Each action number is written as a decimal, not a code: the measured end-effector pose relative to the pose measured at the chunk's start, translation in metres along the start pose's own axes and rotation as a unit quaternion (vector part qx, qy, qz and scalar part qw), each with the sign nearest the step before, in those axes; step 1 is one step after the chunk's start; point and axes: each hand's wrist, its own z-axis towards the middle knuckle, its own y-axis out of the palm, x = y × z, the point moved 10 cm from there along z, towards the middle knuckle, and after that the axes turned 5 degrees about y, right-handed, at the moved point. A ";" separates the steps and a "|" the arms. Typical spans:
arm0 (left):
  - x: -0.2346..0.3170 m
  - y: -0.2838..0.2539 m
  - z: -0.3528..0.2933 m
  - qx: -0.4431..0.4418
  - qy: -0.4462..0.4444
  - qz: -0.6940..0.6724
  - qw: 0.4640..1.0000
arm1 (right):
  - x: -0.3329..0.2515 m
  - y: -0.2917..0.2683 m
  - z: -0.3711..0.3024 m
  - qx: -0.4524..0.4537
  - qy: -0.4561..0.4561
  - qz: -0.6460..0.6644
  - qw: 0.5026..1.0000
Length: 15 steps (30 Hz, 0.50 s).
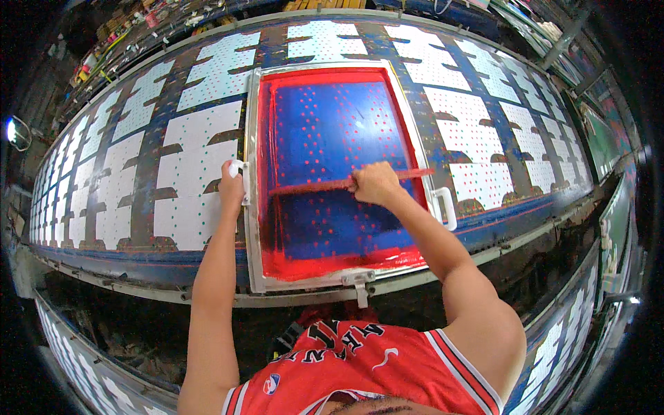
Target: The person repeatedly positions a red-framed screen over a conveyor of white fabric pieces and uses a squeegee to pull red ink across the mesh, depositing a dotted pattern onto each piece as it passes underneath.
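Note:
A framed printing screen (254,228) lies on the long table, its blue mesh patterned with small red dots. Red ink (332,266) is smeared thickly along the inner borders of the frame. My right hand (377,184) is closed around a long red-coated squeegee (311,187), which lies across the mesh from side to side. At the frame's left side, my left hand (232,185) grips a white handle (236,168). Another white handle (446,209) sticks out on the right side, with no hand on it.
White cut fabric pieces (200,138) with coloured dots lie in rows on both sides of the screen. A metal bracket (358,282) juts from the frame's near edge, over the table's rail (152,290). Another table with white pieces (553,353) stands behind me.

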 end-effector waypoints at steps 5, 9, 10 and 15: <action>-0.004 0.003 0.011 0.011 0.041 0.019 0.999 | -0.042 0.029 -0.106 -0.033 0.001 0.008 0.999; -0.003 0.001 0.017 0.037 0.075 0.065 0.994 | -0.065 0.048 -0.165 -0.055 0.010 0.012 0.998; -0.003 0.001 0.016 0.046 0.080 0.082 0.992 | -0.070 0.048 -0.176 -0.037 0.002 0.019 0.999; -0.003 0.002 0.018 0.047 0.092 0.062 0.993 | -0.080 0.042 -0.207 0.051 -0.037 0.090 0.994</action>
